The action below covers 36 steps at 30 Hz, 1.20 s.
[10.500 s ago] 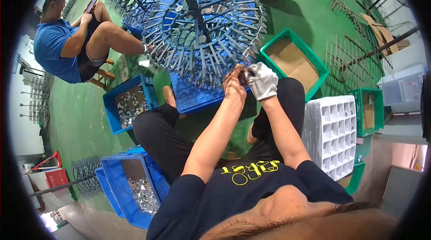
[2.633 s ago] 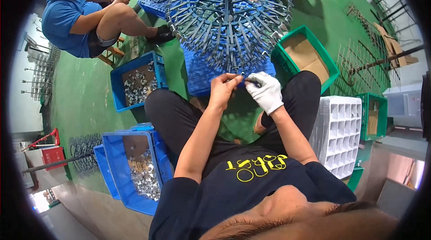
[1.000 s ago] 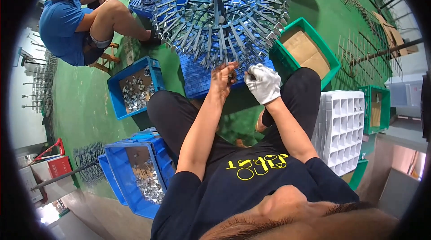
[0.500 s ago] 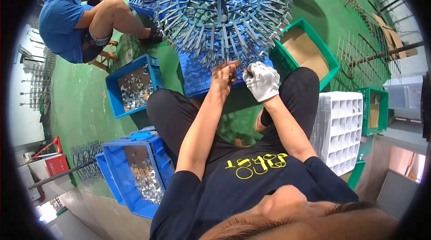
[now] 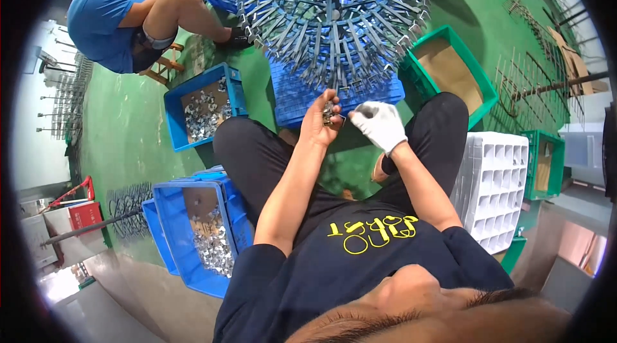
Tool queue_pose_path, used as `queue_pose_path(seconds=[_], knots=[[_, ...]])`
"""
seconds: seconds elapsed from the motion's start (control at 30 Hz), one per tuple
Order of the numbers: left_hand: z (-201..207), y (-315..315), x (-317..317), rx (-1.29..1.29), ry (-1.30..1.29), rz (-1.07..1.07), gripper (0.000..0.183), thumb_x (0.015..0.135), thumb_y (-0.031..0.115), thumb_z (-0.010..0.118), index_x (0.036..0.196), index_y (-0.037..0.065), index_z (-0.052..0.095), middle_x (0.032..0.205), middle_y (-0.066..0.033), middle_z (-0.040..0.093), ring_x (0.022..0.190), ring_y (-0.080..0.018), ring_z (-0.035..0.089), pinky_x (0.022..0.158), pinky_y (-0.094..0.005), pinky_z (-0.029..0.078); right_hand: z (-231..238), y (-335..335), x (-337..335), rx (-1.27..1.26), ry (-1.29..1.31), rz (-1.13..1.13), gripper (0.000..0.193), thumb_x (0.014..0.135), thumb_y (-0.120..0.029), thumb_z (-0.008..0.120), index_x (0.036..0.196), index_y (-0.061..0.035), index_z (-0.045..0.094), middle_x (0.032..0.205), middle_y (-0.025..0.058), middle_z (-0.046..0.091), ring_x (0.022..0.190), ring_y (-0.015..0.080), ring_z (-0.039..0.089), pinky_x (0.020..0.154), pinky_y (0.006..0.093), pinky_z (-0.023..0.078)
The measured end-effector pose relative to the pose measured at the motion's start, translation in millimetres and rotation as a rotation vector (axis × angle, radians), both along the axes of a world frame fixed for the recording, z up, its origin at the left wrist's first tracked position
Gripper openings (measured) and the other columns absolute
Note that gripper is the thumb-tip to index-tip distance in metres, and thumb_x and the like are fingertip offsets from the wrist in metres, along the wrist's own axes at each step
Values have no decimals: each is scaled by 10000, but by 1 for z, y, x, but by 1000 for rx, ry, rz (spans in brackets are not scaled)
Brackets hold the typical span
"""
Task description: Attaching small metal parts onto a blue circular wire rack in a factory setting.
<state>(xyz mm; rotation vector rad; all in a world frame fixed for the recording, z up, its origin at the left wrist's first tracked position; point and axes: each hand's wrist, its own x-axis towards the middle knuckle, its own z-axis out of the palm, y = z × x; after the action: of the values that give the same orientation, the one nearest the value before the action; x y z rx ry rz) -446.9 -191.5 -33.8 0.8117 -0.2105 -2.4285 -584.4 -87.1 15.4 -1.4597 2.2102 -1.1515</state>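
- Presently, left hand (image 5: 316,122): bare, curled around small metal pieces (image 5: 328,113).
- Right hand (image 5: 380,126): gloved, near; cannot tell whether fingertips meet.
- Rack (image 5: 335,15): round, just beyond.

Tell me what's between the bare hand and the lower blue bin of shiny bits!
In the head view, the bent, black-trousered left leg lies between the left hand, holding metal pieces, and the blue bin.

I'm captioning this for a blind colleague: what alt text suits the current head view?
A bare left hand holds small metal pieces beside a white-gloved right hand, near a round metal rack. Blue bins of metal bits are at left; a seated co-worker is at upper left.
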Motion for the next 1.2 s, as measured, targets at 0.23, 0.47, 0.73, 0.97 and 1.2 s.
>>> queue_pose_path(seconds=[0.23,0.47,0.73,0.97,1.2], knots=[[13,17,5,78,203,159,182,864,153,630,995,26,621,990,-97,637,823,-194,623,474,-208,472,-7,4,18,119,-385,184,217,780,-211,657,887,-25,692,751,87,683,570,184,573,560,283,465],[17,10,16,120,383,18,186,886,158,592,1003,17,624,1042,-114,643,978,-255,625,494,-215,489,-23,4,27,13,-797,158,202,774,-149,673,905,6,683,732,74,675,531,159,538,529,268,450],[51,24,22,-241,-273,-103,208,859,207,635,969,31,654,908,-62,650,769,-149,602,484,-181,424,-5,6,24,-166,-576,89,164,814,-109,656,894,33,668,753,32,650,566,78,507,525,210,419],[52,6,23,-715,-636,-336,204,822,253,685,886,60,683,788,-22,631,638,-82,525,477,-168,362,5,-4,10,159,-552,146,187,808,-184,659,855,-7,689,715,43,665,547,129,547,521,246,430],[45,-3,2,-560,-713,-237,195,791,270,722,838,84,687,749,-5,623,595,-77,512,466,-170,348,1,-10,17,1,131,4,145,732,-210,657,681,-74,646,641,58,634,527,232,562,513,317,436]])
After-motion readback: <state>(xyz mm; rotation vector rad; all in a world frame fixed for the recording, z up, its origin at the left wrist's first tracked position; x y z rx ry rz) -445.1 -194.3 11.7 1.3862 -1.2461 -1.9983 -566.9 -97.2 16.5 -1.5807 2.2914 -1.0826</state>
